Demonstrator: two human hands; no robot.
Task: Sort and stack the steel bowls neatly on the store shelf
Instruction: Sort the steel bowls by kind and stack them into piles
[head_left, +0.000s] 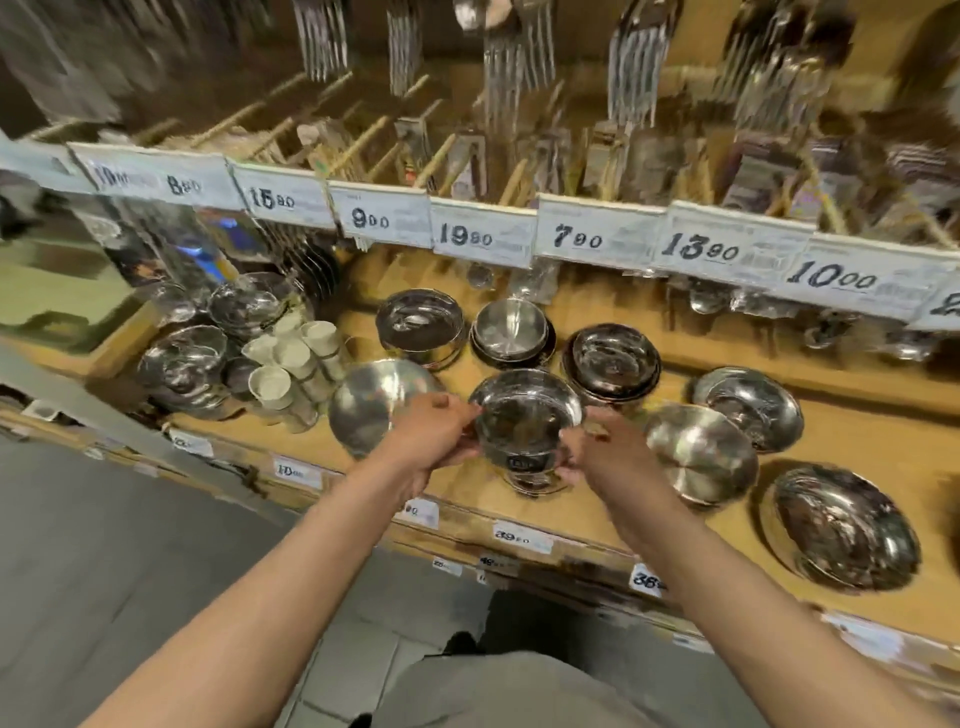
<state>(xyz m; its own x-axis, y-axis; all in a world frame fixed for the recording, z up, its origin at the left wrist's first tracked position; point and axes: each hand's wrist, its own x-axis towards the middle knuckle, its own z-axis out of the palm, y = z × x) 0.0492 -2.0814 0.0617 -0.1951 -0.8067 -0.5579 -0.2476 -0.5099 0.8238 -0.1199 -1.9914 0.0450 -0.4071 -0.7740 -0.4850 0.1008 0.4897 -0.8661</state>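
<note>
Now bowl stack (524, 431) between both hands' fingertips (467, 410).

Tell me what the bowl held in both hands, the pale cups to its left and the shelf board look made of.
Held bowl: polished steel by the look, mirror reflections on its inside. Pale cups: matte off-white, no glints; ceramic or plastic, blur leaves it open. Shelf board: tan, dull, likely wood or laminate; grain not resolvable.
</note>
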